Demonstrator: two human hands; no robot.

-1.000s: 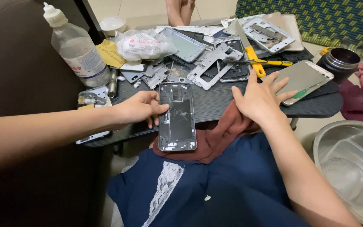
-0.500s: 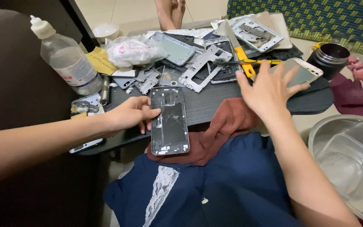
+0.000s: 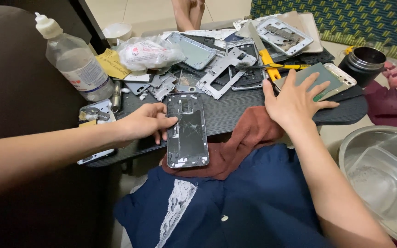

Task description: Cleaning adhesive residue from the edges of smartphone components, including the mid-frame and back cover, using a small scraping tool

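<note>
- Your left hand (image 3: 144,123) and right hand (image 3: 292,102) are bare, with no rings or sleeves.
- Your dress (image 3: 235,202) is navy, with white lace trim at 7 o'clock.

Far left: you can see a clear plastic squeeze bottle (image 3: 75,62) with a white tip standing at the edge of the dark wooden table (image 3: 235,112).
Behind the bottle: a small white bowl (image 3: 116,31) sits on the floor.
Middle back: a crumpled clear plastic bag (image 3: 147,52) lies beside a yellow paper note (image 3: 111,64).
Table top: you see a pile of silver metal phone frames (image 3: 221,73), and a yellow-handled cutter (image 3: 268,62) lies among them.
Right back: a round black metal cup (image 3: 361,62) stands near a dark red cloth (image 3: 384,103).
Bottom right: a big shiny steel bowl (image 3: 382,179) sits low beside you.
</note>
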